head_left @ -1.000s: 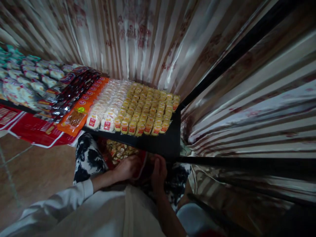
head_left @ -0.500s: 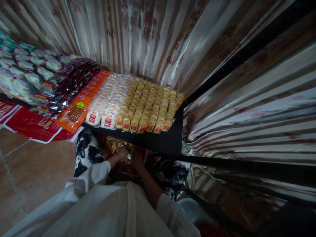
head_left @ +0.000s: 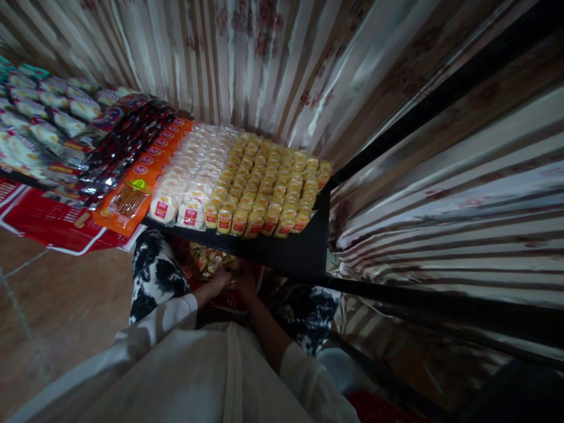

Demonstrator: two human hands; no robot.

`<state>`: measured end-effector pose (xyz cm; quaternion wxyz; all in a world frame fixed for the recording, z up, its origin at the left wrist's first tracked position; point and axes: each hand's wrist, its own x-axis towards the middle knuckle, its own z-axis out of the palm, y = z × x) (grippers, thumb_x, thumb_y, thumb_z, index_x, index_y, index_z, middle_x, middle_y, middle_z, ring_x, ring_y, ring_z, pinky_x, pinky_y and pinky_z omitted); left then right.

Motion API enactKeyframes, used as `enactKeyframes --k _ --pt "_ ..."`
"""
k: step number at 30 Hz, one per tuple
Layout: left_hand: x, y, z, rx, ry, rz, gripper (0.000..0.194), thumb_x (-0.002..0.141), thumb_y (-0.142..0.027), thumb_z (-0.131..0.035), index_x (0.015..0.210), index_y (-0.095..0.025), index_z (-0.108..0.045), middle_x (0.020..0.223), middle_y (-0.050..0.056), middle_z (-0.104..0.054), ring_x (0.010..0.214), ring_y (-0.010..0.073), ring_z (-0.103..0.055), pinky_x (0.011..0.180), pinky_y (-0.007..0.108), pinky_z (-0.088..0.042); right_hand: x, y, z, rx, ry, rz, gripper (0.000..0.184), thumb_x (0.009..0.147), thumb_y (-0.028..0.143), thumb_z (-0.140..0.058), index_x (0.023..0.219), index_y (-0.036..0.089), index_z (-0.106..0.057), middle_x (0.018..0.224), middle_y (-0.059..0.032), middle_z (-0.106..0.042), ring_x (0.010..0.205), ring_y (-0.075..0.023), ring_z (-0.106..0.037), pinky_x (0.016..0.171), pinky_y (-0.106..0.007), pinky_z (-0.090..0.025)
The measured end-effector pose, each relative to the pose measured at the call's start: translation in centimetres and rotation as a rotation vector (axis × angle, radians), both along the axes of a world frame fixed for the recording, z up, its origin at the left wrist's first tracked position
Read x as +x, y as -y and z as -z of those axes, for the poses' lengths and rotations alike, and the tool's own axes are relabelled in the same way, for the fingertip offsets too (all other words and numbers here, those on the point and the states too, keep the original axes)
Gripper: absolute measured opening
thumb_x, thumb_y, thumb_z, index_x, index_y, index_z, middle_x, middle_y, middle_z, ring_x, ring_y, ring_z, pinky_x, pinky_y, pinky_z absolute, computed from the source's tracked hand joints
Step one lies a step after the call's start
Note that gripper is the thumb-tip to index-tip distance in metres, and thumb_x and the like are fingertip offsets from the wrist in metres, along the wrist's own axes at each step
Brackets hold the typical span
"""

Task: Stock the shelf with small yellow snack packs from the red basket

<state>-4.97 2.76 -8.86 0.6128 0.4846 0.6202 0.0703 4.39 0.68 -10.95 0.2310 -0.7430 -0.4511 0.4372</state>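
My left hand [head_left: 222, 278] is below the front edge of the black shelf [head_left: 282, 252], over a red basket [head_left: 231, 303] between my knees. Small gold-wrapped snack packets [head_left: 210, 258] fill the basket just beyond its fingers. The fingers look curled in, but what they hold is lost in the dark. Close beside it on the right, almost touching, is my right hand [head_left: 245, 282]. Deep shadow hides its fingers. Above both hands, rows of yellow-wrapped cakes [head_left: 264, 194] stand upright on the shelf.
Left of the yellow cakes are white round crackers [head_left: 189, 182] in clear wrap, an orange pretzel-stick bag [head_left: 132, 194], dark packets [head_left: 117, 153] and white packets [head_left: 48, 117]. A red basket [head_left: 57, 220] lies under the shelf. Pleated curtains [head_left: 273, 70] and a dark post [head_left: 423, 100] enclose the right.
My left hand has shifted slightly right and down, nearer my right hand. A shiny wrapper that showed between the hands is now covered. The view has tilted a little.
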Motion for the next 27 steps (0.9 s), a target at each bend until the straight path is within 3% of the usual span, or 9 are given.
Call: enactKeyframes --k 8,13,20,24,27 --pt "-1.8 0.9 -2.9 -0.116 0.091 -0.196 0.03 0.073 -0.026 -0.054 0.099 -0.013 -0.06 0.09 0.008 -0.067 0.076 0.0179 -0.062 0.061 0.025 -0.049 0.1 0.6 -2.6 0.112 -0.05 0.001 0.036 0.079 0.013 -0.043 0.109 0.02 -0.061 0.099 -0.0054 -0.068 0.092 -0.0175 -0.063 0.086 -0.032 -0.048" --pt "-3.7 1.0 -5.4 -0.298 0.298 -0.306 0.035 0.063 -0.026 -0.062 0.096 -0.016 -0.057 0.077 0.002 -0.065 0.055 0.0112 -0.057 0.044 0.019 -0.038 1.1 1.6 -4.5 0.237 -0.089 -0.047 0.038 0.076 0.015 -0.048 0.111 0.018 -0.061 0.103 -0.0065 -0.066 0.092 -0.0179 -0.061 0.088 -0.033 -0.047" --pt "-6.1 0.4 -9.0 -0.298 0.477 -0.073 0.029 0.059 -0.031 -0.065 0.079 -0.012 -0.057 0.067 0.003 -0.066 0.041 0.0072 -0.049 0.039 0.018 -0.025 2.0 2.8 -8.3 0.315 0.0 -0.107 0.038 0.076 0.03 -0.055 0.112 0.019 -0.062 0.11 -0.0098 -0.061 0.097 -0.0211 -0.06 0.088 -0.035 -0.047" --pt "-6.8 -0.6 -11.2 -0.311 0.439 0.025 0.031 0.057 -0.031 -0.07 0.078 -0.012 -0.058 0.062 0.001 -0.064 0.041 0.0071 -0.047 0.04 0.019 -0.027 2.2 3.3 -9.5 0.322 -0.187 -0.148 0.043 0.077 0.034 -0.055 0.117 0.02 -0.058 0.111 -0.0075 -0.064 0.103 -0.0214 -0.058 0.092 -0.037 -0.045" --pt "-6.9 -1.3 -12.8 -0.312 0.427 0.1 0.037 0.059 -0.036 -0.072 0.085 -0.013 -0.059 0.062 -0.001 -0.062 0.042 0.0079 -0.048 0.041 0.02 -0.029 2.1 3.5 -10.1 0.254 -0.307 -0.082 0.043 0.074 0.037 -0.056 0.112 0.018 -0.059 0.107 -0.008 -0.065 0.098 -0.0216 -0.061 0.088 -0.037 -0.047"
